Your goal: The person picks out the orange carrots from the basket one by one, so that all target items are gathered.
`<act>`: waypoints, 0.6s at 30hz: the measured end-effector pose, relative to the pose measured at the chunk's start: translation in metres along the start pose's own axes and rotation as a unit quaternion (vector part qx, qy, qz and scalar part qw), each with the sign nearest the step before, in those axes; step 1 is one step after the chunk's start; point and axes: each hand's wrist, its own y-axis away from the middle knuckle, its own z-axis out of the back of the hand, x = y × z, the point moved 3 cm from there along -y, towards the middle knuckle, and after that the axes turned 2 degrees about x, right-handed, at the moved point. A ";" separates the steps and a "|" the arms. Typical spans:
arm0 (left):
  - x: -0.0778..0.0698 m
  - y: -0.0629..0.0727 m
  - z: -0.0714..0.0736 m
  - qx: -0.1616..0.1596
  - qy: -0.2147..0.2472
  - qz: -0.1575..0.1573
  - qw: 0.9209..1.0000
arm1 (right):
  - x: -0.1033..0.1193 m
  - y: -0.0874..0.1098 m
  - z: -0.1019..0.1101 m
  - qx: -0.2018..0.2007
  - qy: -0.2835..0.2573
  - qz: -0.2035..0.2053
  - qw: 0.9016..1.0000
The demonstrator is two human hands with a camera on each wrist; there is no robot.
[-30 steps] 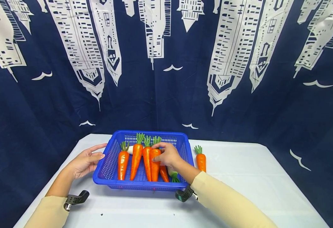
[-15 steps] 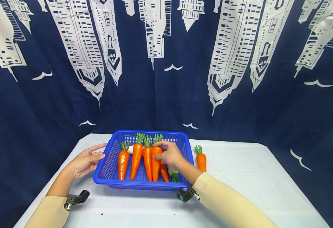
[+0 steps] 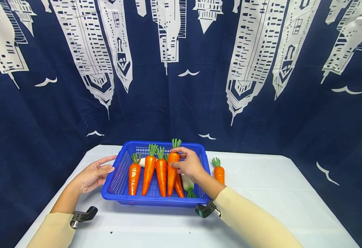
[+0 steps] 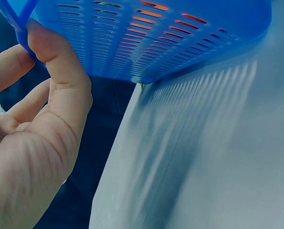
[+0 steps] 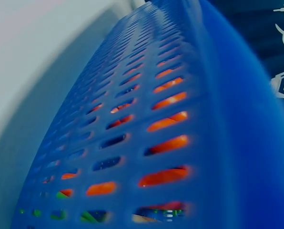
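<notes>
A blue plastic basket [image 3: 156, 200] with slotted walls stands on the white table. At its left side my left hand [image 3: 94, 176] pinches the rim; the left wrist view shows the thumb [image 4: 56, 62] against that rim. Inside the basket, my right hand [image 3: 191, 166] holds a carrot [image 3: 171, 177] near its leafy top, fingers on the upper part and tip pointing toward me. Left of it lie several carrots [image 3: 149, 174]; another carrot [image 3: 178, 187] sits partly under the held one. A white radish [image 3: 187, 182] with green leaves lies at the right.
Outside the basket, a single carrot [image 3: 219, 175] lies on the table [image 3: 261, 186] to the right. Part of a white vegetable [image 3: 142, 162] shows behind the left carrots. A dark blue printed curtain [image 3: 168, 103] hangs behind. The basket wall [image 5: 132, 119] fills the right wrist view.
My right hand has moved the held carrot up and slightly right, away from the carrots on its left. More of the white radish shows now. My left hand keeps its place on the rim.
</notes>
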 end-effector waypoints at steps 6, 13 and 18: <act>0.000 0.000 -0.001 0.004 0.004 -0.001 1.000 | 0.003 0.002 0.007 0.006 -0.041 0.002 0.999; -0.001 0.000 -0.003 -0.002 0.002 -0.002 1.000 | 0.006 0.008 0.020 0.009 -0.075 0.003 0.997; 0.000 0.000 -0.004 -0.003 0.003 -0.002 1.000 | 0.006 0.012 0.030 0.001 -0.076 0.000 0.997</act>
